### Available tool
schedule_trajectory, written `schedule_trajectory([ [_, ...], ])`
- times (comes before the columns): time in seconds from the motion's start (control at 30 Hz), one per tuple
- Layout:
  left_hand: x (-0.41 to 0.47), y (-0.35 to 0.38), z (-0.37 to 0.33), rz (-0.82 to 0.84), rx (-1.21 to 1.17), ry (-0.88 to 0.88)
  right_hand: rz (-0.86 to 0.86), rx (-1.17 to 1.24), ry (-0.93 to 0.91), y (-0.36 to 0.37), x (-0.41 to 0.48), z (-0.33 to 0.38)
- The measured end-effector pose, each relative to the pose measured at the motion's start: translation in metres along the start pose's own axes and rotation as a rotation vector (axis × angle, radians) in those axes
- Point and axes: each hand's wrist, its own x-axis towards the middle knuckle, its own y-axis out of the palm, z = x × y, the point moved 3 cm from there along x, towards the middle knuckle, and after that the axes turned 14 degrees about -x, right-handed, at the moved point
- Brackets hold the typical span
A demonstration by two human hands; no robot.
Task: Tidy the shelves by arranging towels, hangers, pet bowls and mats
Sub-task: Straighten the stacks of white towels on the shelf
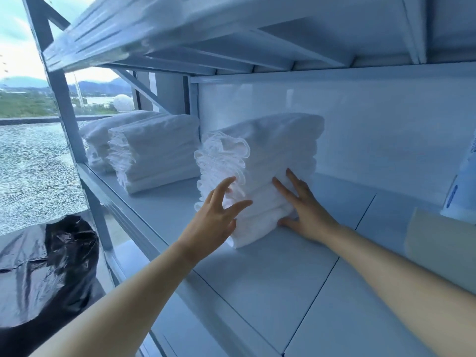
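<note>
A tall stack of folded white towels [268,161] stands on the white metal shelf [270,279], near its middle. My left hand [219,215] is at the stack's front left edge, fingers spread and touching the frilly towel ends. My right hand [301,207] lies flat against the stack's right side, fingers straight and thumb low on the shelf. Two more stacks of white towels sit further left on the same shelf, one [157,153] next to the middle stack and one [103,140] at the far end.
The shelf above [231,29] hangs low over the towels. A beige box [443,243] and a white and blue packet [463,184] stand at the right. A black plastic bag [43,269] lies on the floor at lower left, before a window.
</note>
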Motion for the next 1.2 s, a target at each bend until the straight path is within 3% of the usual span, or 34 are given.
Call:
schedule_trajectory([
  [0.33, -0.028, -0.036, 0.027, 0.005, 0.071, -0.018, 0.005, 0.066, -0.088, 0.020, 0.036, 0.043],
  [0.63, -0.050, -0.060, 0.054, -0.021, 0.170, -0.177, 0.029, 0.111, -0.132, 0.037, 0.064, 0.087],
  [1.2, -0.047, -0.052, 0.082, -0.006, 0.269, -0.207, 0.050, 0.156, -0.085, 0.055, 0.090, 0.093],
])
